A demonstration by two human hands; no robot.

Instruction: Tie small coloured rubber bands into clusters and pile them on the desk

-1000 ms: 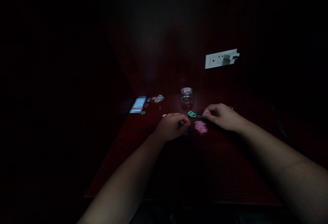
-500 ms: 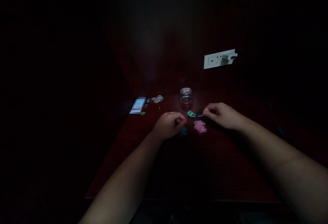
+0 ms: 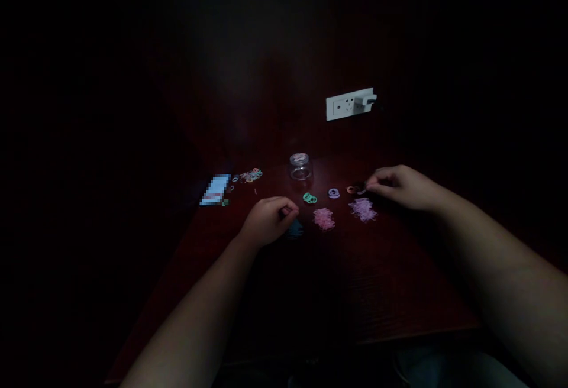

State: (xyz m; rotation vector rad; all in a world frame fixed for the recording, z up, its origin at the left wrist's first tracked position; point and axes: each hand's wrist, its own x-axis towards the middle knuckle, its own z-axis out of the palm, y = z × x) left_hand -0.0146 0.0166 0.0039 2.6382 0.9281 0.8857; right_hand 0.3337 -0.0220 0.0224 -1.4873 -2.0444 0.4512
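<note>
My left hand is closed in a pinch beside the blue bands; what it holds, if anything, is too small to tell. My right hand is further right, thumb and forefinger pinched at a small dark cluster of bands next to an orange band. Between the hands lie green bands, a pink pile, purple rings and a lilac pile. The lilac pile sits just below my right fingertips.
A clear lidded jar stands at the back of the dark red table. Mixed bands lie at the back left beside a blurred phone. A wall socket holds a plug.
The view has turned right. My right hand has moved right, away from the green bands, uncovering the purple rings and lilac pile. My left hand keeps its pinch beside the blue bands.
</note>
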